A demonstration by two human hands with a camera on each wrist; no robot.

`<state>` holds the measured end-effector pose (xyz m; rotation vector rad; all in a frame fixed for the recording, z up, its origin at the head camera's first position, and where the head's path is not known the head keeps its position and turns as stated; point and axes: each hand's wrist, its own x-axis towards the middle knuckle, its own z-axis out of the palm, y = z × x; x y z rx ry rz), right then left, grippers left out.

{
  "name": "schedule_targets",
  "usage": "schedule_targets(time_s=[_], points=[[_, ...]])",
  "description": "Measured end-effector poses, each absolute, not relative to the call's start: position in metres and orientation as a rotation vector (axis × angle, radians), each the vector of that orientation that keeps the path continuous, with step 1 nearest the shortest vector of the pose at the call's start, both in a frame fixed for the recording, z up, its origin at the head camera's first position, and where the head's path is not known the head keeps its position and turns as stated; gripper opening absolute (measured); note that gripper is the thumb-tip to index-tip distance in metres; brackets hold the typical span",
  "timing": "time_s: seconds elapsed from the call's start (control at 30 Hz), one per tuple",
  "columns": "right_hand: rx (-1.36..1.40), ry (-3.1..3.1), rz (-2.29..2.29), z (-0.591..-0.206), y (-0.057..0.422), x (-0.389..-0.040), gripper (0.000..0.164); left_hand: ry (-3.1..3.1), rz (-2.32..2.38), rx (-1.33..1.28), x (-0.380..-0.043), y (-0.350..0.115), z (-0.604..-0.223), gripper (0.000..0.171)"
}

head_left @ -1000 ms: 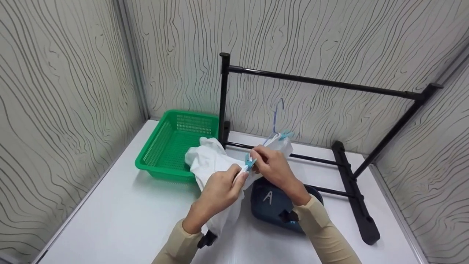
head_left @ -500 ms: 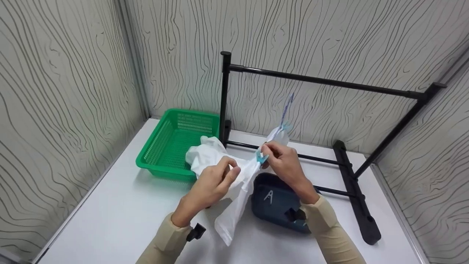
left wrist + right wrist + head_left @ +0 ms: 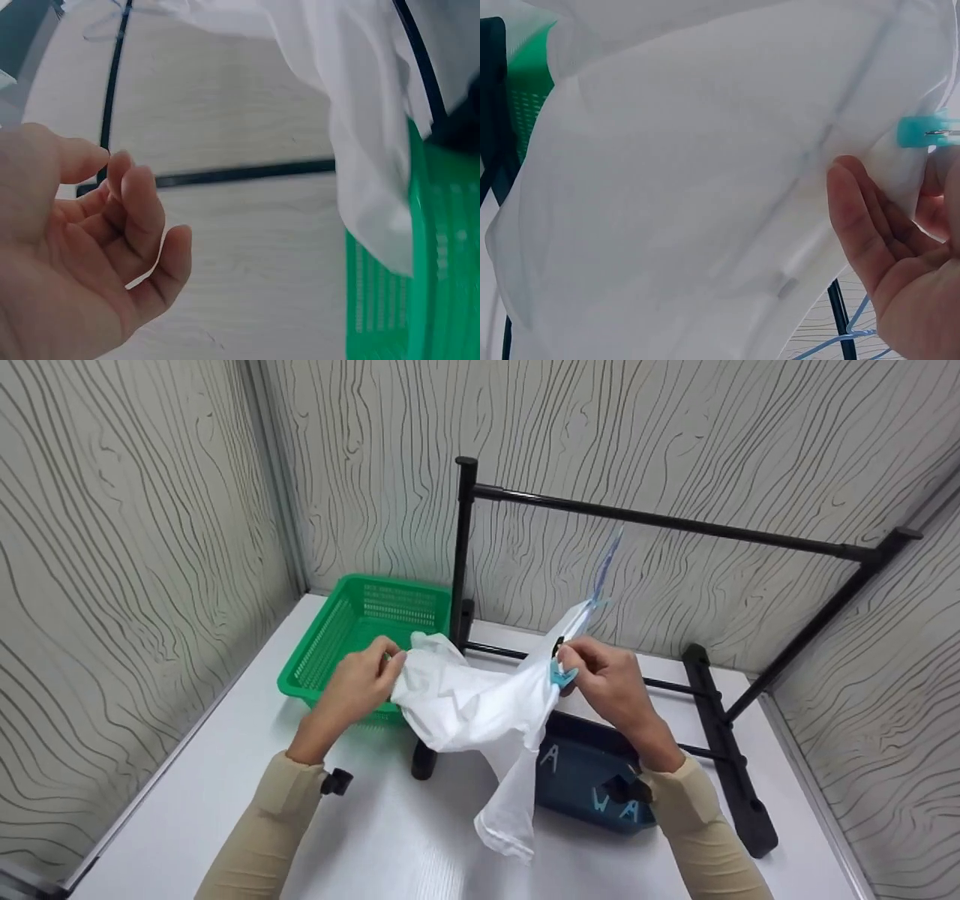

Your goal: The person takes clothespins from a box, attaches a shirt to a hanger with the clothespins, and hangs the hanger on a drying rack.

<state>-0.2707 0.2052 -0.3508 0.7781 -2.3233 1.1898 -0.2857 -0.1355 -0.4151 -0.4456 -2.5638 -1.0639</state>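
A white garment [image 3: 480, 701] hangs from a bluish hanger [image 3: 604, 566], with one end draped leftward toward the green basket. My right hand [image 3: 611, 682] grips the garment beside a light-blue clothespin [image 3: 561, 675]. The right wrist view has this clothespin [image 3: 921, 131] clipped on the cloth's edge just above my fingers. A second clip [image 3: 598, 603] sits near the hanger's hook. In the head view my left hand [image 3: 352, 679] is at the garment's left edge. In the left wrist view my left hand [image 3: 82, 240] has loosely bent fingers, nothing between them, apart from the cloth.
The green basket [image 3: 300, 667] stands at the back left. A black rack [image 3: 667, 519] spans the back and right, its foot [image 3: 731, 765] on the table. Partly behind the garment sits a dark blue bin [image 3: 577, 780] with letters on it. Patterned walls enclose the table.
My left hand has left the clothespin and moved left to the garment's far edge. My right hand has moved right with the garment and clothespin, spreading the cloth; the hanger has tilted.
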Motion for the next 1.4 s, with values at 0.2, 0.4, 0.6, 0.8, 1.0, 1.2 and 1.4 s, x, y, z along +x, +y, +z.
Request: schedule_targets(time_s=[0.2, 0.4, 0.6, 0.8, 1.0, 1.2, 1.4], points=[[0.822, -2.334, 1.093, -0.340, 0.210, -0.269, 0.014, -2.633, -1.035, -0.343, -0.302, -0.166, -0.428, 0.021], [0.868, -2.350, 1.090, -0.329, 0.220, -0.267, 0.016, -2.685, -1.004, -0.267, -0.313, -0.185, -0.440, 0.025], [0.904, -2.349, 1.046, -0.319, 0.229, -0.265, 0.016, -2.733, -0.990, -0.186, -0.319, -0.198, -0.451, 0.026], [0.939, -2.338, 1.018, -0.311, 0.236, -0.260, 0.016, -2.754, -0.980, -0.191, -0.321, -0.196, -0.460, 0.024], [0.984, -2.311, 0.964, -0.299, 0.242, -0.253, 0.016, -2.738, -1.033, -0.225, -0.323, -0.184, -0.465, 0.023], [1.007, -2.277, 0.924, -0.287, 0.242, -0.247, 0.017, -2.680, -1.142, -0.277, -0.327, -0.164, -0.472, 0.023], [1.028, -2.256, 0.926, -0.278, 0.239, -0.245, 0.017, -2.658, -1.245, -0.303, -0.330, -0.136, -0.482, 0.033]])
